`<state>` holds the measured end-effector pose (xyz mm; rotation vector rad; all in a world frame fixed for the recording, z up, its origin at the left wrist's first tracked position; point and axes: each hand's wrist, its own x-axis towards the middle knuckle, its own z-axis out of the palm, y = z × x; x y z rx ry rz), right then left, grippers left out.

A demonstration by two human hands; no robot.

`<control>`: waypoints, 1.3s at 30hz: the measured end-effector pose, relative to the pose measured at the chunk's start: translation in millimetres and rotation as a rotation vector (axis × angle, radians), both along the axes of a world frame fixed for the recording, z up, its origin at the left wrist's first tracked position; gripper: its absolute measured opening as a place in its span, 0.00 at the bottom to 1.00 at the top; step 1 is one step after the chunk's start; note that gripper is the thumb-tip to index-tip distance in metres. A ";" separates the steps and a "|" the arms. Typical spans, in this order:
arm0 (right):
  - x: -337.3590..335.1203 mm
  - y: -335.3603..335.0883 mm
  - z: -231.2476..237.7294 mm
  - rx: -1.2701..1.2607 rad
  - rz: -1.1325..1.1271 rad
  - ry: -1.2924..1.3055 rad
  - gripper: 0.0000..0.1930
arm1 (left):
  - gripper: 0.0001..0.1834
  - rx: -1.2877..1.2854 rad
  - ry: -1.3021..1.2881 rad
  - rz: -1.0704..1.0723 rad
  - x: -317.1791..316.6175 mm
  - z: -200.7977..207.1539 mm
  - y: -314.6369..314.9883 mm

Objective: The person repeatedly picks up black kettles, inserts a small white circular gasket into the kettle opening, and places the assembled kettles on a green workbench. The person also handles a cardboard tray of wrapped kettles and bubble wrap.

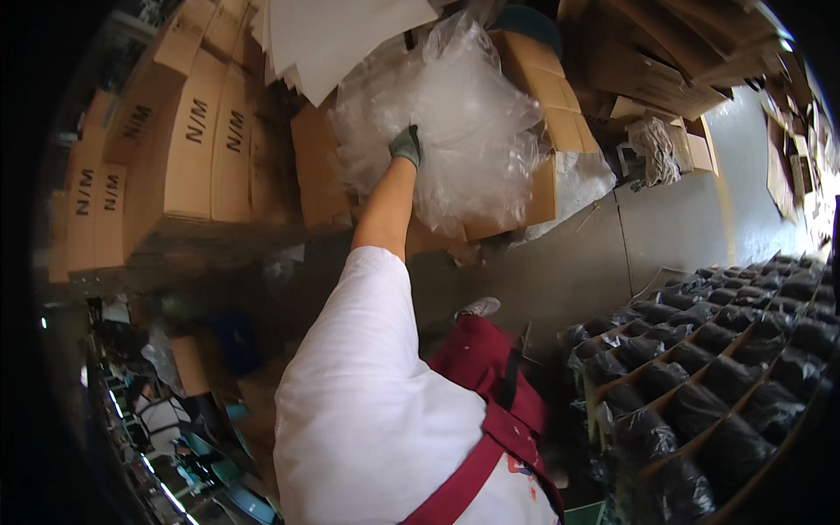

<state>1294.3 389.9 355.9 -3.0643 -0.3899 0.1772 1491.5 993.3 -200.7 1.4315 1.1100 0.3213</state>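
My left hand (406, 146), in a grey-green glove, reaches out into a heap of clear plastic bags (472, 114). It looks closed on the thin film, though its fingertips are partly hidden in the folds. The heap bulges above an open cardboard box (551, 96), whose flaps stand out at both sides. My white-sleeved left arm stretches straight to it. My right hand is out of the picture.
Printed cardboard cartons (188, 131) are stacked on the left. White sheets (337, 35) lie beyond the bags. At the lower right stands a divided crate of black-wrapped items (691, 411). Flattened cardboard (656, 70) leans at the far right. A person (162, 420) is at lower left.
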 end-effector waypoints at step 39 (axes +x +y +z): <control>371.6 502.0 -837.8 0.106 0.803 0.536 0.37 | 0.14 -0.775 0.087 0.383 15.7 -295.1 60.3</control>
